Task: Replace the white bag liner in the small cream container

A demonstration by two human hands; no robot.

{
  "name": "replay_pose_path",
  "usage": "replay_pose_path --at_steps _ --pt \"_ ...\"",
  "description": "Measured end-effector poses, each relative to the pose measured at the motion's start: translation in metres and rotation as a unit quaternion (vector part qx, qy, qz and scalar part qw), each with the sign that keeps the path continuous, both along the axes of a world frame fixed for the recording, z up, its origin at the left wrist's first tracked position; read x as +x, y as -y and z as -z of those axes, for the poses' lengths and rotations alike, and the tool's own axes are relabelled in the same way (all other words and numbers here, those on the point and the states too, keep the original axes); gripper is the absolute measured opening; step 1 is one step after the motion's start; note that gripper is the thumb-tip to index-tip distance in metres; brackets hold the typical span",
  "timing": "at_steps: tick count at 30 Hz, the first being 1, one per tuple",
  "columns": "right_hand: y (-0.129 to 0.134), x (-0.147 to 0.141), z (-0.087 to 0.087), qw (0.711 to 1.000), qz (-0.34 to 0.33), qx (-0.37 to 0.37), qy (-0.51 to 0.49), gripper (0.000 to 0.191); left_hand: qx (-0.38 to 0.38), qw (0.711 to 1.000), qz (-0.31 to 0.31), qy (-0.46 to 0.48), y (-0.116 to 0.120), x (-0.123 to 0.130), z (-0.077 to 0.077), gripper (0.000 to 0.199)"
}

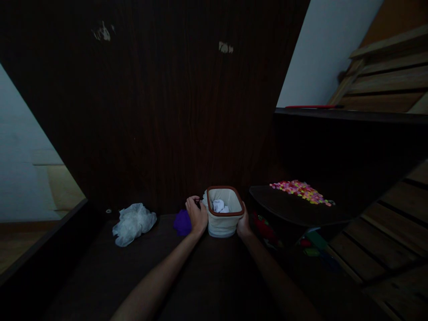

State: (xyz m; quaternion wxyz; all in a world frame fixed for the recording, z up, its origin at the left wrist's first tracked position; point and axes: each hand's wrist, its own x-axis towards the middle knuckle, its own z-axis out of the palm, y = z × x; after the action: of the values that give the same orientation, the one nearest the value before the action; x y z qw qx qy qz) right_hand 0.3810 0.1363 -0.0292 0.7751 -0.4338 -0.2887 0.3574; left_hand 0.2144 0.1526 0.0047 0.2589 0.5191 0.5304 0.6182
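Observation:
A small pale bin (223, 226) with a brown square rim stands upright on the dark surface, with crumpled white material (220, 206) inside. My right hand (244, 223) grips the bin's right side, its fingers partly hidden behind it. At the bin's left side is my left hand (198, 215), its fingers bent; whether it grips anything is hard to tell. Just left of that hand lies a purple cloth-like item (182, 223). Some whitish material shows between the left fingers and the rim.
A crumpled clear plastic bag (133, 223) lies to the left. On the right, a dark rounded shelf (274, 203) holds a pile of colourful small pieces (302, 191). Red and green items sit beneath it. A tall dark panel (160, 111) rises behind.

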Motion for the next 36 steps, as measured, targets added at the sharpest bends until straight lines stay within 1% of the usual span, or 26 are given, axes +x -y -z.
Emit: replay_pose_path --at_steps 2,4,8,11,15,17,19,22,25,28,32,36 --pt "0.006 0.007 -0.002 1.0 0.017 -0.02 0.0 0.038 0.01 1.0 0.008 -0.005 0.004 -0.008 -0.008 0.016" --pt "0.016 0.015 -0.004 0.999 0.02 -0.039 0.004 0.037 0.015 1.0 0.021 -0.007 0.009 -0.02 -0.014 0.016" --pt "0.046 0.025 -0.001 0.998 -0.011 -0.064 0.026 0.038 0.009 0.997 0.072 -0.011 0.03 -0.046 -0.021 0.014" --pt "0.066 0.019 0.004 0.996 -0.043 -0.064 0.049 0.045 -0.012 0.99 0.141 -0.015 0.051 -0.056 -0.018 0.018" --pt "0.08 -0.003 0.01 0.99 -0.078 -0.063 0.098 0.064 -0.052 0.97 0.236 -0.02 0.076 -0.053 -0.006 0.033" --pt "0.082 -0.015 0.01 0.986 -0.077 -0.07 0.129 0.073 -0.07 0.96 0.271 -0.022 0.082 -0.049 -0.001 0.038" --pt "0.083 -0.023 0.008 0.982 -0.063 -0.078 0.162 0.076 -0.083 0.952 0.293 -0.024 0.086 -0.047 0.004 0.041" --pt "0.081 -0.028 0.002 0.974 -0.037 -0.087 0.206 0.074 -0.094 0.946 0.309 -0.024 0.088 -0.05 0.006 0.042" --pt "0.08 -0.032 -0.003 0.967 -0.014 -0.097 0.237 0.073 -0.093 0.944 0.315 -0.028 0.091 -0.059 0.006 0.042" --pt "0.079 -0.035 -0.007 0.962 0.003 -0.104 0.253 0.072 -0.09 0.946 0.309 -0.035 0.095 -0.072 0.003 0.041" --pt "0.079 -0.037 -0.01 0.961 0.01 -0.104 0.257 0.074 -0.082 0.951 0.293 -0.051 0.102 -0.091 -0.003 0.038" --pt "0.082 -0.034 -0.007 0.964 0.002 -0.102 0.244 0.083 -0.07 0.957 0.273 -0.069 0.109 -0.116 -0.011 0.036"
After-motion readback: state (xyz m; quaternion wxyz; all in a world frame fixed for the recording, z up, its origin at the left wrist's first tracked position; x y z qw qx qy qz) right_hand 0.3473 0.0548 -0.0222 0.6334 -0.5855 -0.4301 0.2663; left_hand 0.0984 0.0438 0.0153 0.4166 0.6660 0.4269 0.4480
